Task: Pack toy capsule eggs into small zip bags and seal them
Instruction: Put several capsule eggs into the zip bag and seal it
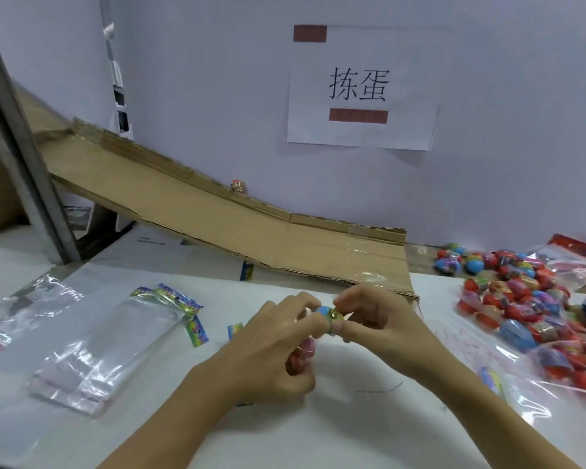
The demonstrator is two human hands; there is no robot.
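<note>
My right hand (369,316) pinches the blue egg (325,314) at the mouth of the bag (301,353), which my left hand (274,346) grips below it, pointing down-left.

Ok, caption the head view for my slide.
Both hands, left and right, work a blue capsule egg into a small bag; loose eggs wait nearby.

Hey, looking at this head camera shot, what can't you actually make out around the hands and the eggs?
- Bag being filled: mostly covered by the left hand; only red eggs peek through.
- Blue egg: both hands hide most of it; right hand covers its far end.
- Whether the bag is sealed: hidden by fingers and blur.
- Egg pile: cut off by the right edge.
- Small toy on the cardboard ramp: too small.
</note>
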